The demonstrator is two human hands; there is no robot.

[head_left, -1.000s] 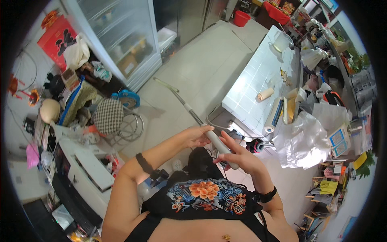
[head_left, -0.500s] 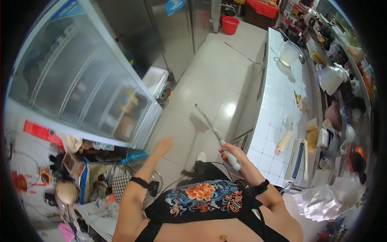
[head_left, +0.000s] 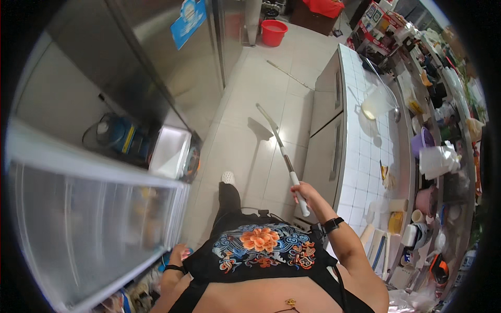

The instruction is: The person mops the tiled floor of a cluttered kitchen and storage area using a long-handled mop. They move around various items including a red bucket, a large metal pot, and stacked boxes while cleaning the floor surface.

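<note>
My right hand (head_left: 307,192) is closed round the white grip of a long thin rod (head_left: 284,151). The rod has a metallic middle and a slightly bent, pale far end. It is held out over the floor, tilted forward and a little left. My left hand (head_left: 181,252) is low at my left hip, beside the edge of a glass-doored cabinet (head_left: 104,224). A bit of blue shows by its fingers, but whether it grips anything is not clear.
A tiled counter (head_left: 357,172) runs along the right, bearing a translucent jug (head_left: 377,103) and crowded shelves behind. Steel cabinet doors (head_left: 193,68) line the left, with a white tub (head_left: 169,151) near them. A red bucket (head_left: 274,33) stands far ahead, and a thin stick (head_left: 289,74) lies on the floor.
I have moved forward along the aisle, the glass-doored cabinet coming alongside. My left hand has dropped back to my hip. The rod stays in my right hand, pointing farther ahead.
</note>
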